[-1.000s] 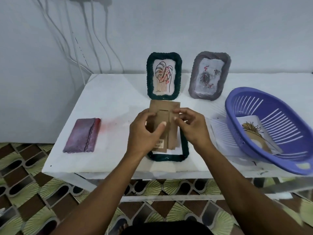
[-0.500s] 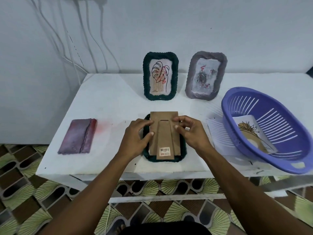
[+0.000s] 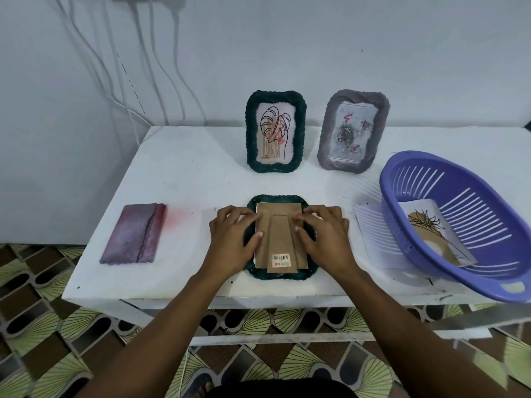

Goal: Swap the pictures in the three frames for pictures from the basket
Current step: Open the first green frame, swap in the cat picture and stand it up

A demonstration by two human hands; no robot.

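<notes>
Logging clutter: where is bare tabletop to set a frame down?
Bare: back-left, between cloth and green frame; the strip before green frame and grey frame, behind face-down frame. Crowded: right, basket over sheet; front centre, left hand and right hand.

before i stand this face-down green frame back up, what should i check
1. The brown cardboard backing lies flat inside the dark green woven frame lying face down: ok.
2. The left hand and right hand press the backing's two sides: ok.
3. Backing locked in place: cannot tell.
4. Which picture is inside: cannot tell, it faces the white table.
5. Backing's fold-out stand opened: not ok, it lies flat.
6. Bare table left of the upright green frame to stand it on: ok.
</notes>
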